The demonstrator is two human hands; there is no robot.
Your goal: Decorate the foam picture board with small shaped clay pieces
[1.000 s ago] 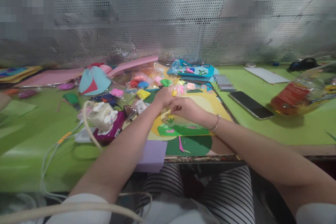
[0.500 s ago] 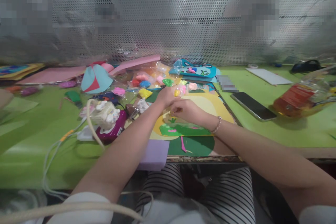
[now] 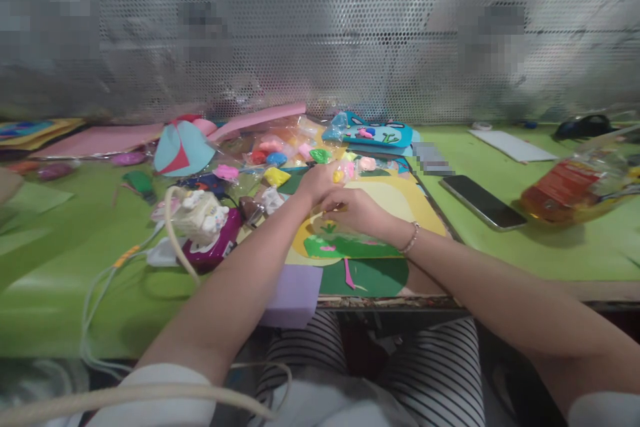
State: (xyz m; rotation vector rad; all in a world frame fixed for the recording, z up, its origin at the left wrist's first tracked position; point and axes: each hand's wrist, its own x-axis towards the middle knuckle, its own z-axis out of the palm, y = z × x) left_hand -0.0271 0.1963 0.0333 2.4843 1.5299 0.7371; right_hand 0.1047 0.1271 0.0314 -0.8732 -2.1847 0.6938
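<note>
My left hand (image 3: 320, 183) is closed, with small pink and yellow lumps of wrapped modelling clay (image 3: 345, 172) at its fingers. Just below and right of it, my right hand (image 3: 357, 209) is curled in a pinch; whatever its fingertips hold is too small to make out. Both hands are over a picture of coloured foam sheet (image 3: 400, 195), with a yellow rounded shape, a green strip (image 3: 350, 248) and small pink pieces. A thin pink strip (image 3: 349, 273) lies on dark green near its lower edge. A purple sheet (image 3: 295, 293) juts over the table edge.
Several bags of coloured clay (image 3: 277, 177) lie beyond my left forearm. A magenta device (image 3: 215, 240) with a white decorated top and cables stands left. At right are a phone (image 3: 483, 201), a tilted bottle of orange liquid (image 3: 565, 190) and a white board (image 3: 513, 145). Perforated metal (image 3: 320, 27) rises behind.
The fingers of my right hand have shifted slightly left and spread a little from their tighter curl. My left hand stays almost in place.
</note>
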